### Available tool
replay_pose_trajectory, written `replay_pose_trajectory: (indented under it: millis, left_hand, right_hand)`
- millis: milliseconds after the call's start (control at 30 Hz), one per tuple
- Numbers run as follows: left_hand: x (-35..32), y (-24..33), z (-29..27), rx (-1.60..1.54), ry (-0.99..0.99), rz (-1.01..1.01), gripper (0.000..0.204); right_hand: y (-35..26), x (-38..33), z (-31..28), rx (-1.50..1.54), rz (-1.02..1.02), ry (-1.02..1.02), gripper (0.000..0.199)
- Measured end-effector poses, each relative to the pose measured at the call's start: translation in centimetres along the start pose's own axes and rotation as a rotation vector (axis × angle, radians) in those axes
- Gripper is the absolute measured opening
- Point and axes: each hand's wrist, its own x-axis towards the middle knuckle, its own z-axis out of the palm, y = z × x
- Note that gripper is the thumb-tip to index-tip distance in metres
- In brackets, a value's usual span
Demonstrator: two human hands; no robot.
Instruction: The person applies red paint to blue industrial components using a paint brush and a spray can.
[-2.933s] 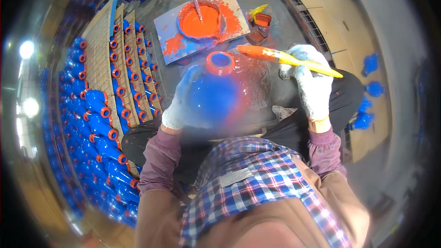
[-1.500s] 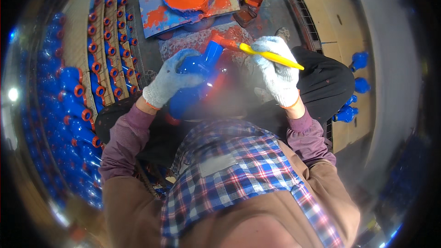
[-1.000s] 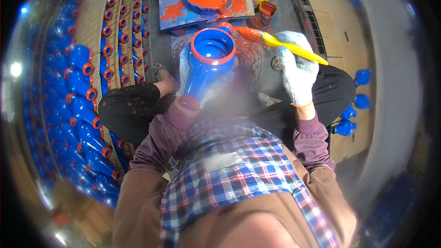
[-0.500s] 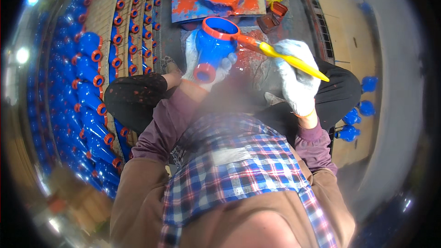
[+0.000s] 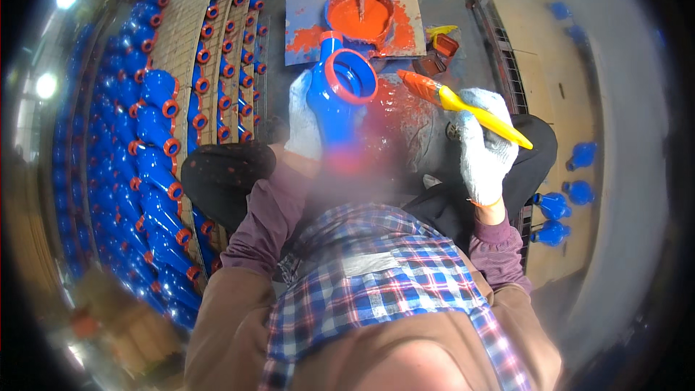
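Observation:
My left hand (image 5: 302,117), in a white glove, is closed around a glossy blue pipe fitting (image 5: 329,114). Its wide round opening has a red-painted rim and is tilted up toward me; a narrower neck points away, and the lower end is blurred. My right hand (image 5: 483,156), also gloved, grips a paintbrush (image 5: 492,122) by its yellow handle. Red paint coats the bristles, which point left and stand apart from the fitting's rim. Beyond the fitting, a round basin (image 5: 391,20) of red paint sits on a paint-smeared board (image 5: 308,11), with a stick standing in it.
Rows of blue fittings with red rims (image 5: 156,166) fill the left side, beside more on slatted racks (image 5: 192,22). A small red-stained container (image 5: 445,45) lies right of the board. Several blue fittings (image 5: 554,206) rest on a pale panel (image 5: 539,87) at right.
The brush has come off the fitting's rim and moved right. My left hand has turned the fitting, so its wide opening faces more toward me. The whole view has shifted slightly.

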Motion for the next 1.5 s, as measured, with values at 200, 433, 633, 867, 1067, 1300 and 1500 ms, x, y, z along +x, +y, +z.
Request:
replay_pose_trajectory:
  millis: [200, 433, 633, 867, 1067, 1300, 1500]
  left_hand:
    - [-1.1, -0.1, 1.4, -0.019, -0.098, -0.005, 0.062]
    - [-1.2, -1.2, 2.7, -0.172, -0.181, -0.037, 0.058]
    - [-1.4, 0.3, 2.4, 0.186, -0.009, 0.179, 0.072]
    - [-0.4, 4.3, 1.4, 1.154, 0.289, 0.921, 0.103]
    - [-1.4, 8.2, 1.1, 1.783, 0.413, 1.199, 0.105]
    - [0.2, 18.1, -2.6, 0.913, 0.587, 0.742, 0.084]
    - [2.9, 29.0, -9.6, 1.125, 0.754, 0.593, 0.081]
  right_hand:
    - [0.3, 2.1, 1.8, -0.077, -0.262, -0.071, 0.032]
    - [-1.3, 3.1, 2.7, -0.338, -0.467, -0.288, 0.032]
    - [-2.2, 2.5, 0.0, -0.351, -0.455, -0.155, 0.033]
    - [-1.0, 5.5, -1.6, -0.252, -0.226, 0.056, 0.028]
    - [0.3, 6.1, -0.7, -0.281, -0.108, 0.117, 0.021]
    - [1.8, 6.4, 0.2, -0.295, -0.081, 0.085, 0.021]
    - [2.3, 6.5, 0.5, -0.327, -0.101, 0.102, 0.021]
